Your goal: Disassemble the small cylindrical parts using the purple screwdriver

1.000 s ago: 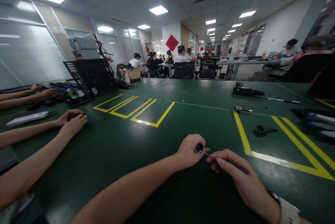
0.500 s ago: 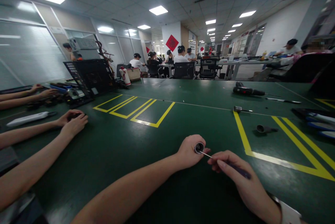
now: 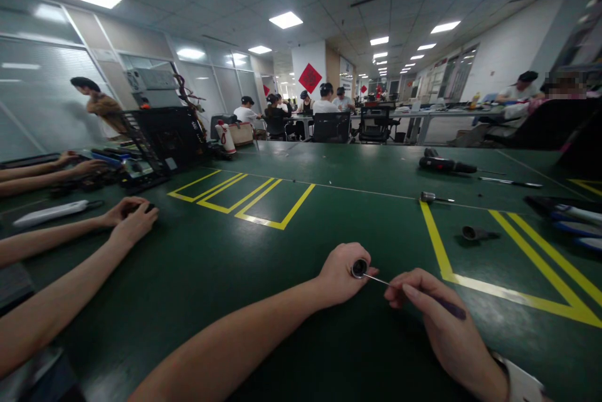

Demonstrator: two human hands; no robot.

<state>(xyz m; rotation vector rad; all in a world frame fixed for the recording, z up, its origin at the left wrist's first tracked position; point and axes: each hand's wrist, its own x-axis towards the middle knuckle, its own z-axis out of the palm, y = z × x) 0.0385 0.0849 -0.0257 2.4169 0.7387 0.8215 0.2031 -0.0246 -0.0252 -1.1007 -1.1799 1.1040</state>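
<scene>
My left hand (image 3: 341, 273) is wrapped round a small cylindrical part (image 3: 359, 268), whose round, metal-rimmed open end faces up toward me. Most of that part is hidden in my fist. In my right hand (image 3: 435, 308) is a screwdriver (image 3: 377, 280) with a thin metal shaft and a dark handle. Its shaft points left, with the tip at the rim of the part; I cannot tell whether it is inside. Both hands are just above the green table (image 3: 263, 270), near its front.
To the right lie a power drill (image 3: 446, 165), a metal cylindrical piece (image 3: 429, 197), a dark cone-shaped piece (image 3: 475, 233) and blue-handled tools (image 3: 578, 226). A co-worker's hands (image 3: 129, 217) work at the left. A black computer case (image 3: 164, 138) stands beyond them.
My right hand has drawn back to the right with the screwdriver, so more shaft shows outside the part. My left hand has barely moved. A person has come into view behind the computer case.
</scene>
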